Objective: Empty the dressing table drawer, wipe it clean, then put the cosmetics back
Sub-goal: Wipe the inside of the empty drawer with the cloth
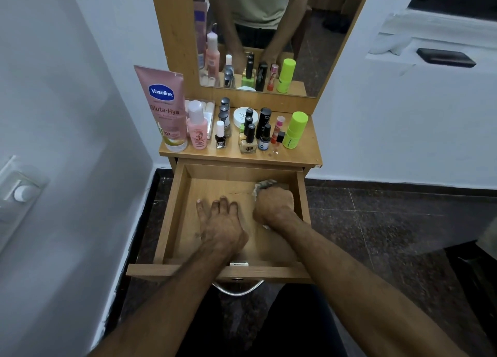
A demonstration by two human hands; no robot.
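Atop table, Vaseline Gluta-Hya tube (pixel 164 106), drawer (pixel 172 217) open

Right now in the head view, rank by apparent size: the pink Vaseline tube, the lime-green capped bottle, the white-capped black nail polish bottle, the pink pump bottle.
1. Pink Vaseline tube, clearly largest.
2. Pink pump bottle and lime-green capped bottle: too alike to separate.
3. White-capped black nail polish bottle, smallest.
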